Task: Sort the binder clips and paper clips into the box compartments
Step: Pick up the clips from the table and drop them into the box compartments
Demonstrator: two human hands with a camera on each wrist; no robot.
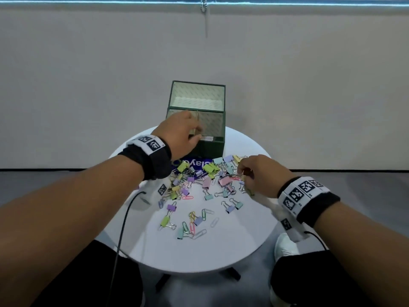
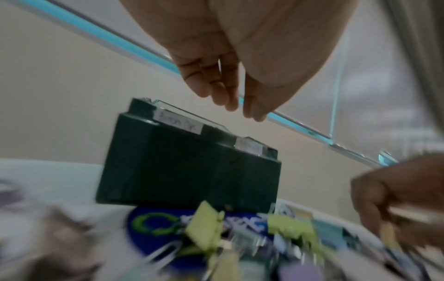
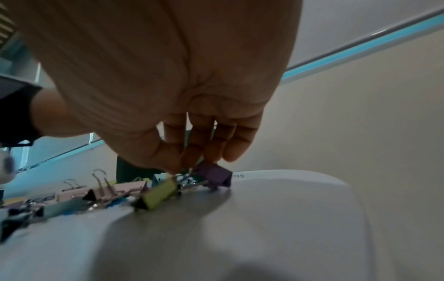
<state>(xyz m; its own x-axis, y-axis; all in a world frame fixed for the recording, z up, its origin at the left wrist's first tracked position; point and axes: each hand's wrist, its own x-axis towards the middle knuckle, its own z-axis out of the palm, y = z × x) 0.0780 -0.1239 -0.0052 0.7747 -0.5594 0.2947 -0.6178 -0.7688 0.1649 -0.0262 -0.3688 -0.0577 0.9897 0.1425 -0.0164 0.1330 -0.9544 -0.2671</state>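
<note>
A dark green box point(image 1: 212, 147) with three compartments stands at the far side of the round white table point(image 1: 221, 251). My left hand point(image 1: 195, 131) hovers over the front left compartment. Its fingers point(image 2: 223, 95) hang relaxed, and nothing shows between them. Pastel binder clips point(image 1: 207, 181) lie heaped in front of the box. Paper clips point(image 1: 200, 232) lie scattered nearer to me. My right hand point(image 1: 242, 175) reaches into the right side of the heap. In the right wrist view it point(image 3: 185, 169) pinches the wire handle of a yellow-green binder clip point(image 3: 161, 194), beside a purple clip point(image 3: 213, 175).
A blue sticker point(image 1: 194, 162) lies under the heap by the box front. White labels point(image 2: 179, 123) mark the front compartments. A black cable point(image 1: 124, 218) hangs over the table's left edge. My knees and a white shoe point(image 1: 285, 247) are below the near rim.
</note>
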